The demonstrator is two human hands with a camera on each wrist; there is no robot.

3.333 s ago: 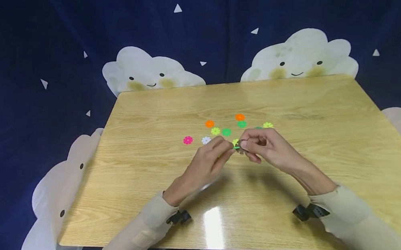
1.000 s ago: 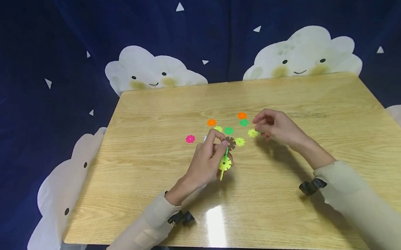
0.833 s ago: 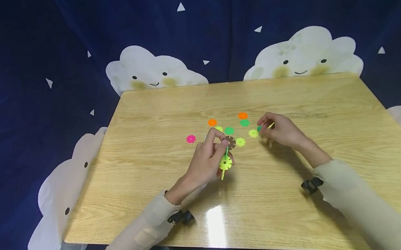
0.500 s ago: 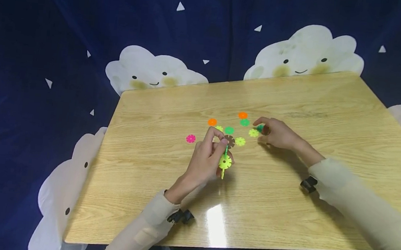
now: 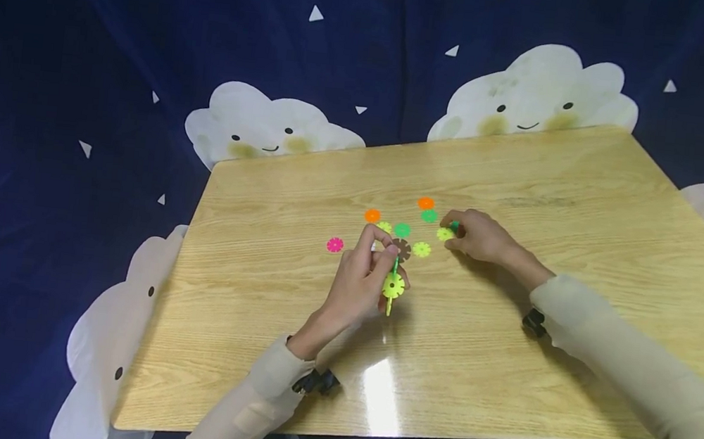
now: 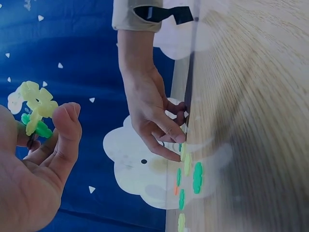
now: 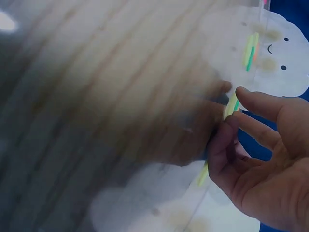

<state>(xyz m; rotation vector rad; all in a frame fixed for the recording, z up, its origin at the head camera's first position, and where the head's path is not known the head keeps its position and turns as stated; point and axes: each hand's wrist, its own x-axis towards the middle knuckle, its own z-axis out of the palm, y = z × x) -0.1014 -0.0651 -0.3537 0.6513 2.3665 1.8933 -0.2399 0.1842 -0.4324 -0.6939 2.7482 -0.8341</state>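
My left hand (image 5: 355, 283) pinches a chain of joined notched plastic discs above the table. The chain has a brown disc (image 5: 402, 249) at its top, a green disc (image 6: 43, 128) seen edge-on, a yellow disc (image 5: 393, 286) facing up and another yellow piece (image 5: 389, 308) below it. Low over the table, my right hand (image 5: 484, 238) has thumb and forefinger on opposite edges of a loose yellow disc (image 5: 445, 234). A green disc (image 5: 455, 226) shows partly under that hand. In the right wrist view, a further yellow disc (image 7: 203, 173) shows beside the curled fingers.
Several loose discs lie on the wooden table (image 5: 237, 350): pink (image 5: 335, 245), orange (image 5: 426, 203), green (image 5: 402, 231) and yellow (image 5: 422, 249). A white one is mostly hidden behind my left hand. A dark blue curtain (image 5: 120, 49) with clouds hangs behind.
Earlier both hands met at the brown disc. My right hand has since left it, moved over the discs at the right and settled on the yellow one. My left hand has turned the chain downward.
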